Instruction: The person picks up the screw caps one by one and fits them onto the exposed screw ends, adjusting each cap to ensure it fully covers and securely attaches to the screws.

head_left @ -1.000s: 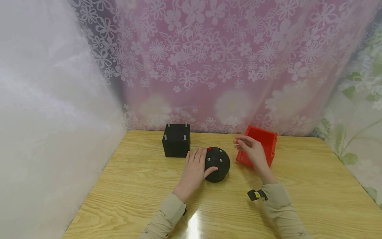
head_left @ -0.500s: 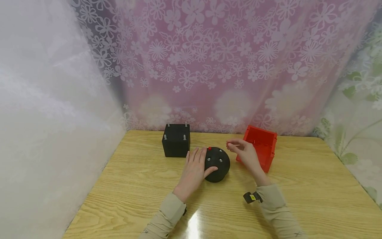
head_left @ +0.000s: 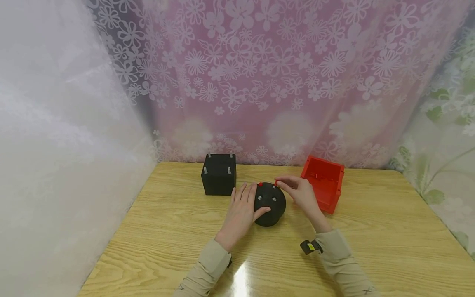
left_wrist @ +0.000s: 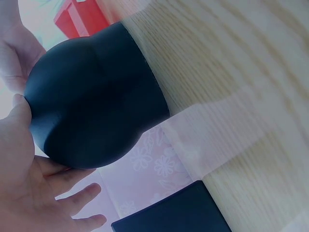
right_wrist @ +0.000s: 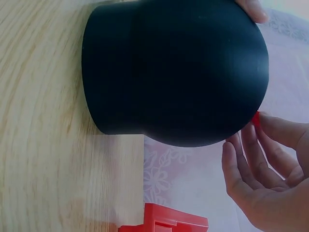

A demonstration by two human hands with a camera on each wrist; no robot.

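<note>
Since a second ago, the right hand (head_left: pixel 302 194) has come from the red bin (head_left: pixel 326 183) to the black dome (head_left: pixel 270 204), pinching a small red peg (head_left: pixel 276 182). Left hand (head_left: pixel 243 210), fingers straight, braces the dome's left side. Best lower the peg straight while the dome is held firm.

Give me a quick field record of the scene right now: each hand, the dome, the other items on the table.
left hand: rests against the black dome's left side
right hand: pinches a small red piece at the dome's upper right edge
dome top: one red cap, several grey studs
black cube: behind left, four studs
red bin: right, apart
</note>
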